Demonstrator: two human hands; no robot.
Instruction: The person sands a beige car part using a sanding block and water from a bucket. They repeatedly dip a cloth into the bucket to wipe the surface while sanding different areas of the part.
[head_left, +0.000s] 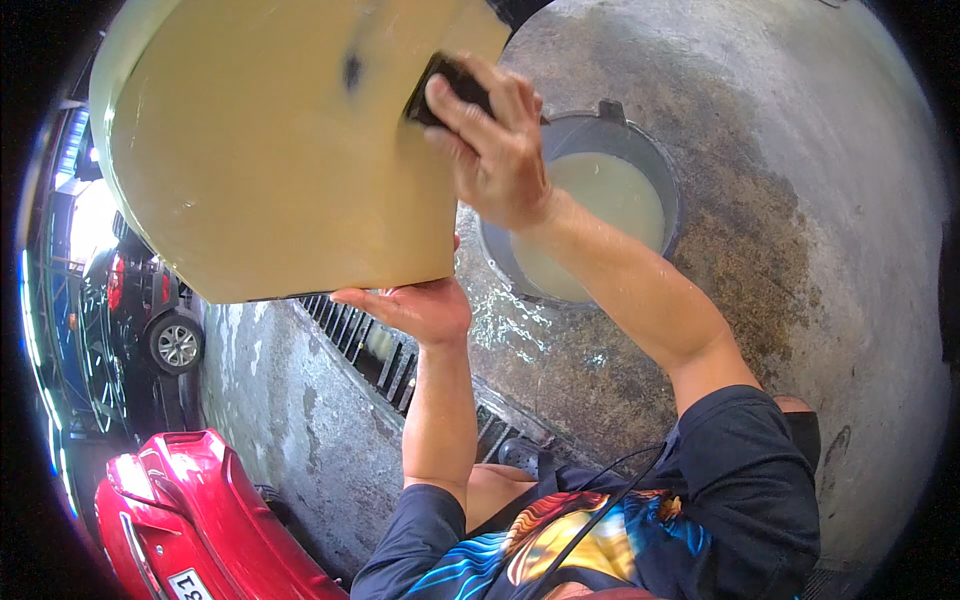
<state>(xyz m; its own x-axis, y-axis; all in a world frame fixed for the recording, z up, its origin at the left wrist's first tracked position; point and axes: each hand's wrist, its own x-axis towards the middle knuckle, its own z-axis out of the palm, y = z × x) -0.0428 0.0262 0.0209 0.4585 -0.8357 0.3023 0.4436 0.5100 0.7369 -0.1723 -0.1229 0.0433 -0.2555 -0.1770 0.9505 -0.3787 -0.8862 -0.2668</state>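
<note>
Covering most of the view: one concrete floor (860,230), grey, wet and brown-stained in places. One curved body panel (260,170), tan-coated, with a smooth sheen; located upper left, its lower edge above the floor. One red car (215,500), lower left, cut off by the view's edge. One round grey bucket (640,148), right of the panel, containing cloudy pale water (615,205). One black car (125,370), far left, with a silver multi-spoke wheel (177,343). One slotted drain grate (395,375), dark, running diagonally beneath the panel's lower edge. Right hand (505,150): elbow bent, forearm slanting up and leftward across the bucket's near side, palm toward the panel, fingers closed over a block and set against the panel's right part. Left hand (430,310): forearm near vertical, palm turned upward under the panel's lower edge, one digit extended left along it; remaining fingers mostly hidden, so firmness of grip cannot be told. Hands apart. One black sanding block (465,82), rectangular, in the right hand. One dark smudge (352,72) on the panel, left of the block.
</note>
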